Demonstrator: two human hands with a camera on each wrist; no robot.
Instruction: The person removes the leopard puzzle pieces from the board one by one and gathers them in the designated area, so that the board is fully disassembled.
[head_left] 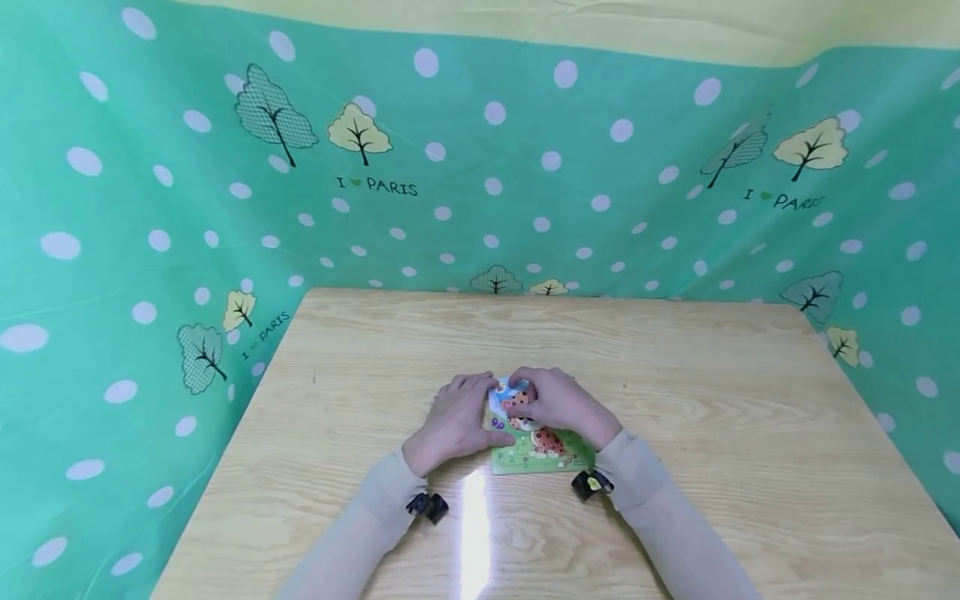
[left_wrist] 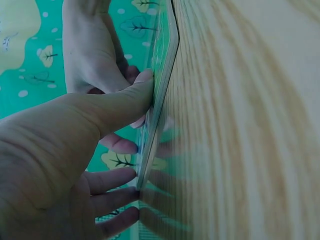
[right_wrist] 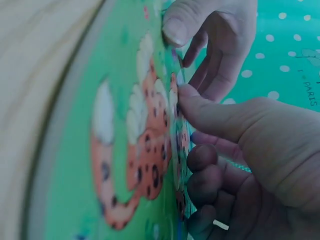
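A flat puzzle board (head_left: pixel 517 462) with a spotted leopard on green grass lies on the table, its thickness showing edge-on in the left wrist view. At its left side, my left hand (head_left: pixel 457 417) rests its thumb on the board's face, the fingers extended along the edge. My right hand (head_left: pixel 562 404) is over the upper part, thumb and curled fingers pinching a spotted puzzle piece (head_left: pixel 517 406) at the leopard's head. In the right wrist view this piece (right_wrist: pixel 175 120) stands slightly proud of the board; the fingers hide part of it. The leopard's body and tail (right_wrist: pixel 150 160) show below.
The board lies on a light wood-grain table (head_left: pixel 712 417). A green dotted cloth (head_left: pixel 525 167) with printed trees hangs behind and at both sides. Dark wrist straps (head_left: pixel 427 506) sit on both sleeves. A bright glare streak (head_left: pixel 475 533) crosses the near tabletop.
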